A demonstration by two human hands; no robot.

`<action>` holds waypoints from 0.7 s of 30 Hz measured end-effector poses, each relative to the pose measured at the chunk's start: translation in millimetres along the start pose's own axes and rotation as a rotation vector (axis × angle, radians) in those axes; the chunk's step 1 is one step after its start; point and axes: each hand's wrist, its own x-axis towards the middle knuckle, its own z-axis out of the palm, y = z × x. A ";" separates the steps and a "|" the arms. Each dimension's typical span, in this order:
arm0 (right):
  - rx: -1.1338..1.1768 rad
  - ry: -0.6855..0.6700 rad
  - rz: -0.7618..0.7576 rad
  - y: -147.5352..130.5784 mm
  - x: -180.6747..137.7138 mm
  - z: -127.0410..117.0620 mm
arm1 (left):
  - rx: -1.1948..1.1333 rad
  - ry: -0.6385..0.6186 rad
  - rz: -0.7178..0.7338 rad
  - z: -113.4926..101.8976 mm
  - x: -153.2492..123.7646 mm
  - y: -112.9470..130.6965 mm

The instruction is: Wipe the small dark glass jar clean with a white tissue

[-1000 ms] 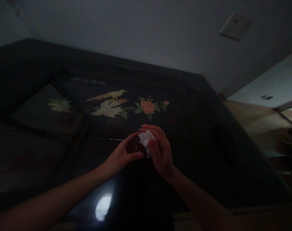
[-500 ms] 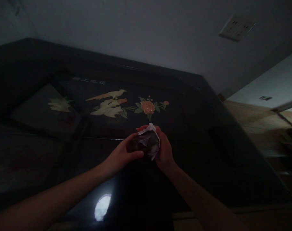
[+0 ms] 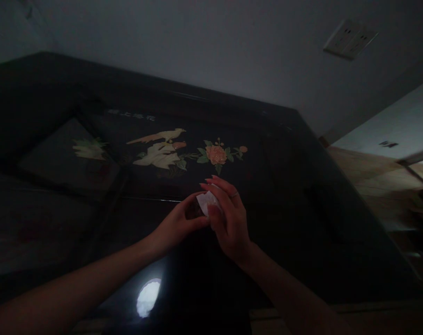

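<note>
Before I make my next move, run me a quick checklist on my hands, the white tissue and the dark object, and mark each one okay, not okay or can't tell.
1. Left hand gripping the dark object: ok, it curves around it.
2. Right hand holding the white tissue: ok.
3. Object's near left part left uncovered by the tissue: ok, a dark patch shows.
4. Object's right side visible: not ok, the right hand and tissue hide it.
5. Object lifted off the black tabletop: cannot tell.
6. Lighting: not ok, very dim.
</note>
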 end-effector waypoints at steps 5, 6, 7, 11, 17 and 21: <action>0.242 0.080 0.172 1.9 4.6 -1.3 | -0.077 -0.031 -0.010 1.2 -1.6 1.7; 0.315 0.095 0.236 3.4 5.3 -0.9 | -0.082 -0.031 -0.019 1.4 -2.1 2.3; 0.388 0.102 0.305 5.0 5.9 -0.4 | -0.084 -0.028 -0.028 1.7 -2.7 2.8; 0.679 0.110 0.563 11.8 7.3 3.3 | -0.104 -0.029 -0.051 1.7 -3.6 2.5; 1.062 0.099 0.812 17.0 7.8 10.0 | -0.161 -0.055 -0.052 0.4 -0.9 -1.4; 0.914 0.147 0.751 13.8 5.6 9.3 | -0.144 -0.060 -0.052 0.0 0.0 -0.9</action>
